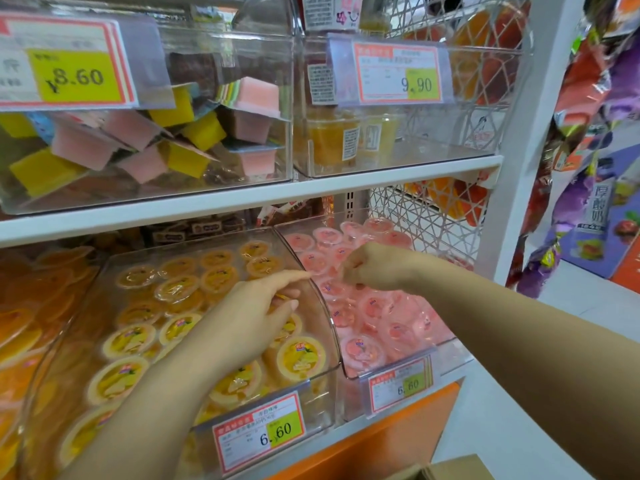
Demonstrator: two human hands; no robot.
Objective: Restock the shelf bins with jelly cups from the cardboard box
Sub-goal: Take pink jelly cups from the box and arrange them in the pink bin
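While the left hand (256,313) lies stretched out over the near right part of the middle clear bin (329,327), its fingers are fairly straight and released, the forefinger reaching right to that bin's curved side wall. Yellow jelly cups (301,356) fill the bin under and around this hand; whether the fingers touch one cannot be told. Just to the right, the right hand (372,266) hangs knuckles-up over the neighbouring bin (349,400), fingers curled downward above the pink jelly cups (363,351) packed beneath it. Whether it grasps a cup cannot be told. A 6.60 price tag (259,431) hangs on the front of the yellow bin. Orange jelly cups (20,334) sit in the far-left bin. A corner of the cardboard box (450,469) shows at the near right, well below both hands.
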